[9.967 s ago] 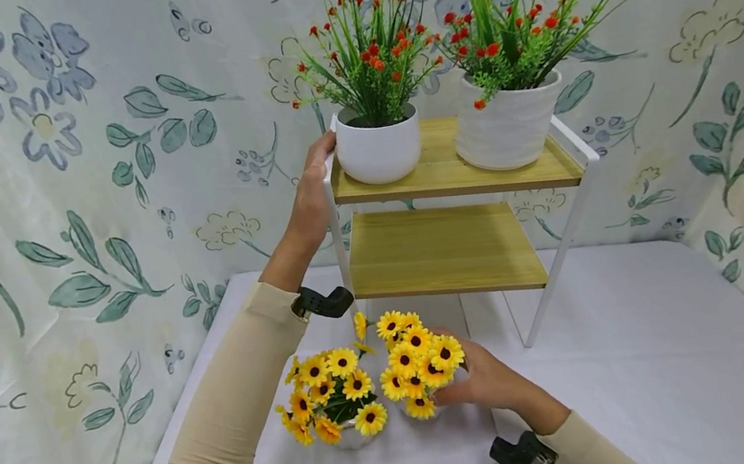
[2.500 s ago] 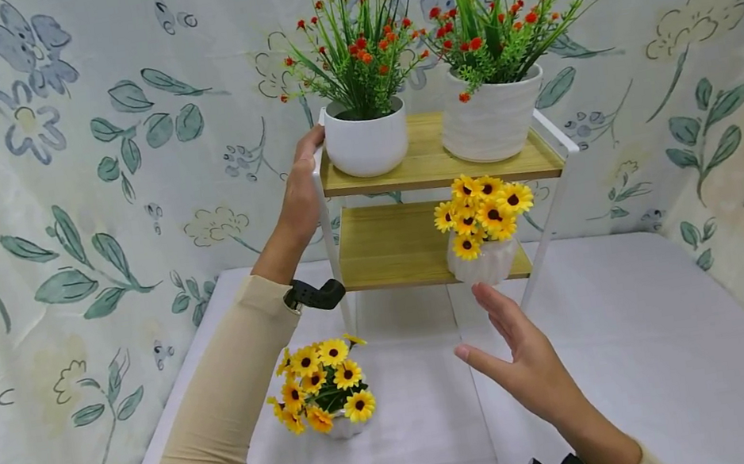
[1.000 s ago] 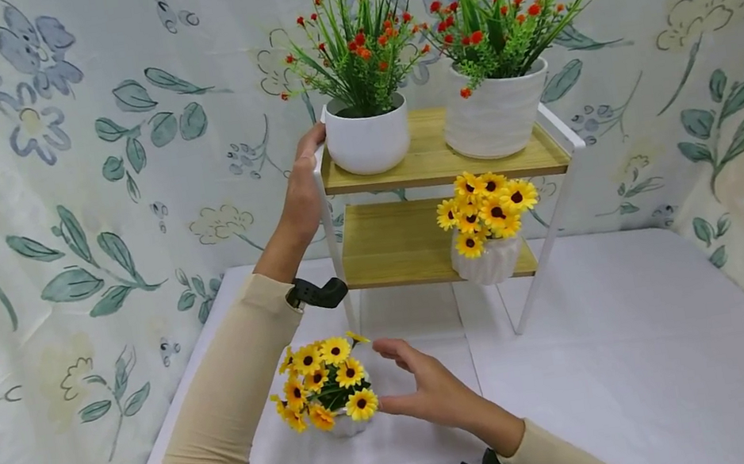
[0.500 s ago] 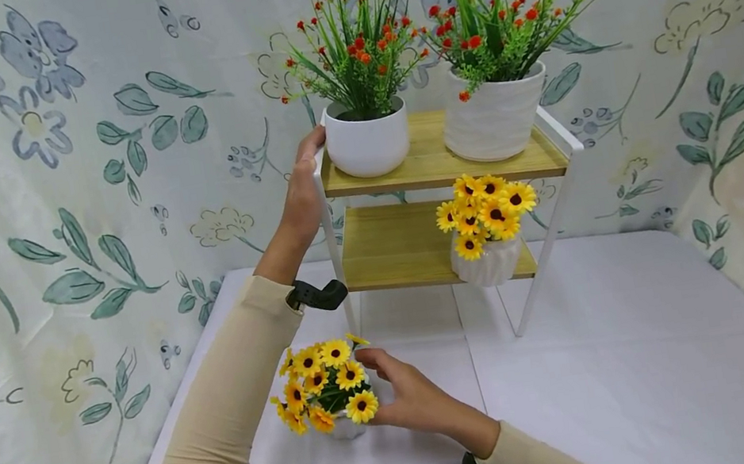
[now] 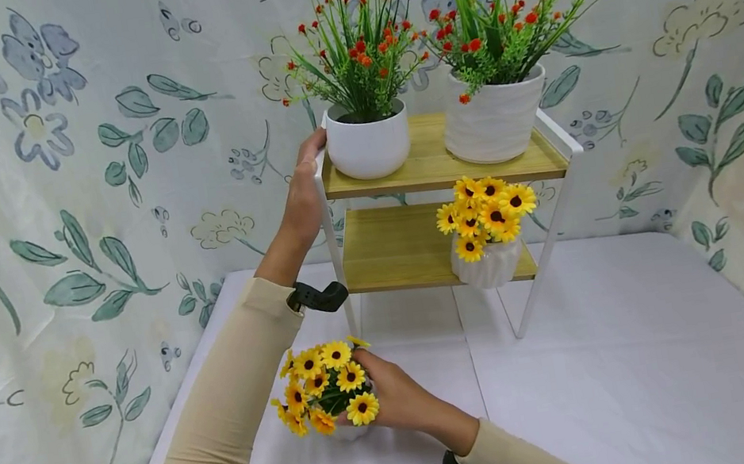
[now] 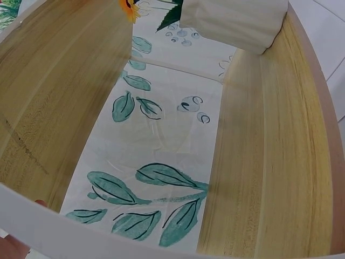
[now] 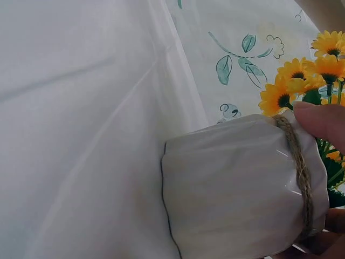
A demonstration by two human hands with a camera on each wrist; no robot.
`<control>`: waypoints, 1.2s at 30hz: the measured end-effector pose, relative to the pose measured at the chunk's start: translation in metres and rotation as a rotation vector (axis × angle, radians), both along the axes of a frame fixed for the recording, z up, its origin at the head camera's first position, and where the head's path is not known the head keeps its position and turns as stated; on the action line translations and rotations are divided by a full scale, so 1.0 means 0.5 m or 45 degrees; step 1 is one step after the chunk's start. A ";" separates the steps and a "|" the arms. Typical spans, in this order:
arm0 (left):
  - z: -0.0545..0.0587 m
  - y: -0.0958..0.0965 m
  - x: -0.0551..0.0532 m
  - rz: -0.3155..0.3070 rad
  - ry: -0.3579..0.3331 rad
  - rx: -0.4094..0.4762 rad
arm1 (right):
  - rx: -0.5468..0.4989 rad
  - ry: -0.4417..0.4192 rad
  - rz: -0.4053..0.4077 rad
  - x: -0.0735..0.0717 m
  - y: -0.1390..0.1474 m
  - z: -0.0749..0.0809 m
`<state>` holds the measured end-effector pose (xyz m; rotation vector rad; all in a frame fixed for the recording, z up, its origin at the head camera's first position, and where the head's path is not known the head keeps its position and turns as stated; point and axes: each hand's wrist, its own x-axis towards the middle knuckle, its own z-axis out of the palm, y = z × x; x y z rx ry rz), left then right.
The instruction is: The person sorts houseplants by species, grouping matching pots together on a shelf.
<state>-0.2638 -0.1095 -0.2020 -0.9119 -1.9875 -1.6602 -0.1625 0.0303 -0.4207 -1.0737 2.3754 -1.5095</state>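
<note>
My left hand grips the upper left side of a two-tier shelf with wooden boards and a white frame; a bit of this hand shows in the left wrist view. With my right hand I hold a small pot of yellow sunflowers on the table. The right wrist view shows its white fluted pot with twine round the rim, thumb and fingers at that rim. Another pot of sunflowers stands at the right end of the lower board.
Two white pots of red-flowered grass, one smooth and one ribbed, stand on the top board. A white cloth covers the table. Floral fabric hangs behind and at the sides.
One sunflower pot has gone from the table to the lower board. My right hand let go of it, moved left and took hold of the other pot. My left hand stays on the shelf.
</note>
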 end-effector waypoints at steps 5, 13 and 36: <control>0.000 0.001 0.000 -0.001 0.006 0.008 | 0.041 -0.017 -0.033 0.000 -0.002 -0.002; -0.002 -0.002 -0.003 -0.007 0.013 0.015 | 0.016 -0.006 0.006 0.003 -0.005 -0.011; -0.002 -0.002 -0.002 -0.035 0.010 0.032 | 0.071 -0.095 -0.033 0.015 -0.002 -0.027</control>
